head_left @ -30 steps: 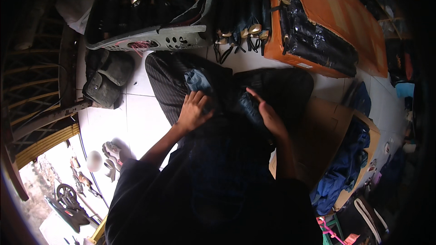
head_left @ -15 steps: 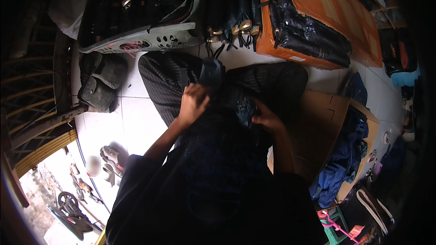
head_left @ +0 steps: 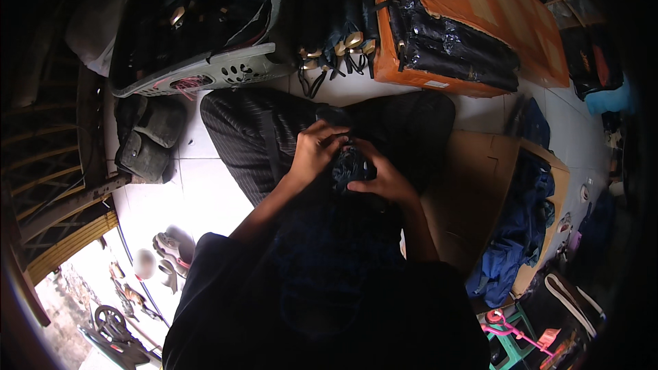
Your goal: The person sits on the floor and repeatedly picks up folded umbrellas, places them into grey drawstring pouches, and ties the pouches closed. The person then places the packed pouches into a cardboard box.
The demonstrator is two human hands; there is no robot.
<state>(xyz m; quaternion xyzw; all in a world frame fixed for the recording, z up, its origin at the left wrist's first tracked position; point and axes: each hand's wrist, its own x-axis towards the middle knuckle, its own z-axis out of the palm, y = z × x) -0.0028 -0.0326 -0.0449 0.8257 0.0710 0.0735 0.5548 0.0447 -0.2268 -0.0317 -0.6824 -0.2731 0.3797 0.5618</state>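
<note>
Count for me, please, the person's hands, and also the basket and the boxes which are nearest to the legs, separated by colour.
Hands, left hand and right hand: 2
Grey basket: 1
Orange box: 1
Brown cardboard box: 1
Total: 5

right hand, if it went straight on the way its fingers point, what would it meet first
The right hand would probably meet the left hand first, at its fingers, while holding the dark crinkled fabric bundle; depth between the hands is unclear.
</note>
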